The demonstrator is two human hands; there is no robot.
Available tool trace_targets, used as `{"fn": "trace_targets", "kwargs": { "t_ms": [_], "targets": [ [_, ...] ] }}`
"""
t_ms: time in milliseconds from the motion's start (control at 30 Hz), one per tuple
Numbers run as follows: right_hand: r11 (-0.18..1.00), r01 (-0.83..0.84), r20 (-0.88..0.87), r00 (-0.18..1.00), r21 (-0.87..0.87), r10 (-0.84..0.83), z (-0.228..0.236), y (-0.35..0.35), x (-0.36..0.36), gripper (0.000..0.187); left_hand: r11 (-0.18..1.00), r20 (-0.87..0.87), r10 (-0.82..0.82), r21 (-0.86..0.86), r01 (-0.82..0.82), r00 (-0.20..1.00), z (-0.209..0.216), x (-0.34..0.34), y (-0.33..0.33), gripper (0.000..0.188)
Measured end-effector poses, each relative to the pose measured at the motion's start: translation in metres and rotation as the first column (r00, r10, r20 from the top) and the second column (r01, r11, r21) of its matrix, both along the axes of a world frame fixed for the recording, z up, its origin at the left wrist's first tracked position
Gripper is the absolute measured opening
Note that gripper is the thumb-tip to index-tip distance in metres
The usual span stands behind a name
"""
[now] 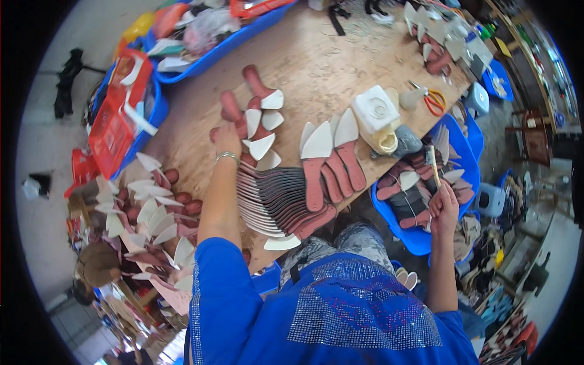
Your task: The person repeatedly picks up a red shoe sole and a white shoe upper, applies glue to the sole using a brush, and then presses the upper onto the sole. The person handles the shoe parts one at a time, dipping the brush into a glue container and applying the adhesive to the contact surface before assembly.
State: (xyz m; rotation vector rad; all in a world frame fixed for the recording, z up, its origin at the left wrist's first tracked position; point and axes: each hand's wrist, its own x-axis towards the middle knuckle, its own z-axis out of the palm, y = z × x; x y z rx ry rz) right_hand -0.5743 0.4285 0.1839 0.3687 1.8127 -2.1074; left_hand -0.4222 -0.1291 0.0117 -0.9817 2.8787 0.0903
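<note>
My left hand, with a bracelet at the wrist, reaches over the table and closes on a reddish-brown insole; its fingertips are partly hidden. Beside it lie more insoles with white pointed end pieces. In my right hand, held off the table's right edge, is a brush with a light wooden handle, its bristles upward. Between my hands spreads an overlapping row of dark-edged insoles. Several white-tipped insoles rest on top of that row's right end.
A white square container and a yellowish bottle stand right of centre. Orange-handled scissors lie beyond them. A blue tub of bundled insoles sits right of the table. Blue and red bins stand left, above an insole heap.
</note>
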Motion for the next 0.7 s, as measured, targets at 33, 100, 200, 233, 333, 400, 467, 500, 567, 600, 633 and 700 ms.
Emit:
{"fn": "trace_targets", "kwargs": {
  "t_ms": [33, 100, 200, 233, 333, 400, 467, 500, 567, 600, 633, 700],
  "targets": [
    [0.998, -0.005, -0.006, 1.000, 0.070, 0.005, -0.005, 0.002, -0.003, 0.028, 1.000, 0.090, -0.010, -0.020, 0.012, 0.996, 0.019, -0.009, 0.006, 0.041],
    [0.970, -0.043, -0.031, 0.998, 0.241, 0.051, -0.018, 0.001, -0.011, 0.025, 0.997, 0.200, -0.041, -0.049, 0.052, 0.979, 0.047, -0.012, 0.011, 0.043],
    [0.900, -0.119, -0.065, 0.985, 0.420, 0.161, -0.046, -0.007, -0.030, 0.025, 0.998, 0.224, -0.035, -0.046, 0.046, 0.974, 0.061, -0.009, -0.010, 0.042],
    [0.846, -0.155, -0.152, 0.952, 0.510, 0.266, -0.063, -0.011, -0.038, 0.024, 0.999, 0.225, 0.032, -0.041, -0.023, 0.974, 0.056, 0.004, -0.029, 0.041],
    [0.717, -0.219, -0.158, 0.894, 0.662, 0.420, -0.077, -0.029, -0.059, 0.024, 0.944, 0.042, 0.328, -0.001, -0.329, 0.944, 0.068, 0.027, -0.059, 0.042],
    [0.615, -0.193, -0.182, 0.850, 0.764, 0.494, -0.086, -0.038, -0.069, 0.025, 0.808, -0.154, 0.522, 0.405, -0.428, 0.839, 0.087, 0.033, -0.054, 0.041],
    [0.490, -0.211, -0.092, 0.848, 0.846, 0.522, -0.088, -0.041, -0.076, 0.026, 0.360, -0.205, 0.717, 0.927, -0.103, 0.666, 0.126, 0.023, -0.020, 0.035],
    [0.420, -0.219, -0.040, 0.849, 0.881, 0.527, -0.092, -0.040, -0.079, 0.027, 0.201, -0.121, 0.801, 0.977, -0.073, 0.587, 0.165, 0.002, 0.029, 0.030],
    [0.375, -0.168, -0.095, 0.801, 0.912, 0.591, -0.099, -0.051, -0.082, 0.026, -0.196, 0.110, 0.766, 0.978, 0.066, 0.633, 0.187, 0.026, 0.065, 0.030],
    [0.354, -0.137, -0.122, 0.776, 0.925, 0.619, -0.103, -0.055, -0.084, 0.026, -0.282, 0.141, 0.762, 0.951, 0.128, 0.632, 0.189, 0.036, 0.087, 0.033],
    [0.305, -0.123, -0.116, 0.744, 0.944, 0.659, -0.104, -0.060, -0.084, 0.025, -0.364, 0.171, 0.756, 0.912, 0.188, 0.632, 0.191, 0.045, 0.110, 0.036],
    [0.203, -0.078, -0.096, 0.683, 0.976, 0.724, -0.106, -0.065, -0.085, 0.022, -0.357, 0.225, 0.719, 0.931, 0.071, 0.658, 0.192, 0.055, 0.153, 0.044]
  ]
}}
